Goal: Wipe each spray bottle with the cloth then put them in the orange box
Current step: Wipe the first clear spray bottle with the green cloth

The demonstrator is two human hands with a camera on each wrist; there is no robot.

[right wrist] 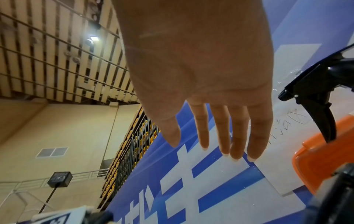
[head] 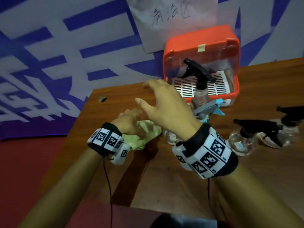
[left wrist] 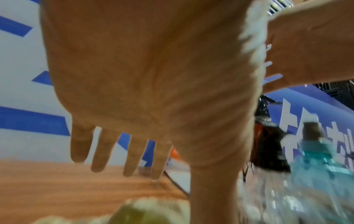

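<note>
My right hand (head: pixel 153 96) hovers over the table with fingers spread and nothing in it; the right wrist view shows the same bare hand (right wrist: pixel 206 151). My left hand (head: pixel 130 119) lies on the green cloth (head: pixel 143 134), and its fingers (left wrist: pixel 99 153) are straight in the left wrist view. A clear bottle with a grey-and-blue trigger (head: pixel 207 109) lies beside the cloth, its body partly under my right wrist. The orange box (head: pixel 200 46) stands behind with its clear lid raised. A black-trigger bottle (head: pixel 200 86) stands upright at the box's front; I cannot tell whether it is inside.
Two more clear bottles with black triggers (head: pixel 256 134) (head: pixel 289 116) lie on the wooden table (head: pixel 246 170) to the right. A small dark hole (head: pixel 102 99) marks the table's far left corner. A blue-and-white banner (head: pixel 65 46) hangs behind.
</note>
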